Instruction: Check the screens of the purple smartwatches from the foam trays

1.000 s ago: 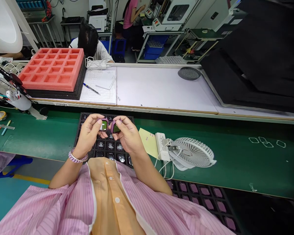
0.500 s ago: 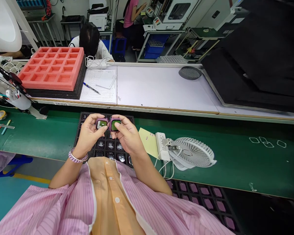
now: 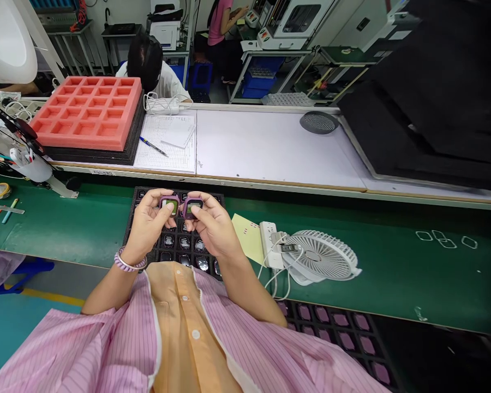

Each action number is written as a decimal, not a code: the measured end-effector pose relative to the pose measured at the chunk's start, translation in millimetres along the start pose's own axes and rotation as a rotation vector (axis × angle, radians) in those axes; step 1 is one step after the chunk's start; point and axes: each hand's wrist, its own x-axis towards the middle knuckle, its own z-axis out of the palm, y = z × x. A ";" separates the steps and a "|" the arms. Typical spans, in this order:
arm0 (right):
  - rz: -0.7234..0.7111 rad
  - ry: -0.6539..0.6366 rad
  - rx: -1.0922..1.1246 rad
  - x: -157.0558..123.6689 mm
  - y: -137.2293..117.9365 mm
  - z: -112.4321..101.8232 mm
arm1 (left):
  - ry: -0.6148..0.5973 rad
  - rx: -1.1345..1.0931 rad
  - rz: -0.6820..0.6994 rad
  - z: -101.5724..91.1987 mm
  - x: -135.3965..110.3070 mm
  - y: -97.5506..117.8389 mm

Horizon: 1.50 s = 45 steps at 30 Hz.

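My left hand [image 3: 147, 226] pinches a small purple square casing [image 3: 169, 204] with a shiny green-tinted face. My right hand [image 3: 213, 226] holds a second purple casing [image 3: 193, 206] of the same kind, right beside the first. Both casings face up toward me and almost touch. They hover over a black compartment tray [image 3: 174, 243] on the green belt, whose cells hold several small dark glossy parts. A beaded bracelet circles my left wrist.
A white desk fan [image 3: 321, 255] and a power strip [image 3: 270, 237] lie right of the tray, next to a yellow note [image 3: 247, 240]. A second black tray with purple casings [image 3: 343, 333] sits lower right. A red foam tray [image 3: 92, 112] and paperwork lie on the far bench. People work beyond.
Both hands have turned the casings so their faces point up and brought them side by side, a little higher over the tray.
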 end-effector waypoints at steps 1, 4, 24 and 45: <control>-0.005 -0.001 0.004 0.2 -0.2 -0.5 | -0.002 -0.006 0.000 0.1 -0.5 0.4; -0.019 -0.002 0.002 0.9 -0.8 -2.8 | -0.024 -0.034 -0.005 1.0 -1.9 1.9; -0.056 0.003 -0.023 1.7 -3.4 -6.3 | -0.049 -0.073 -0.064 2.3 -3.7 1.5; -0.044 0.017 -0.001 -1.0 -8.0 -5.8 | -0.016 -0.138 -0.102 3.3 -2.7 8.0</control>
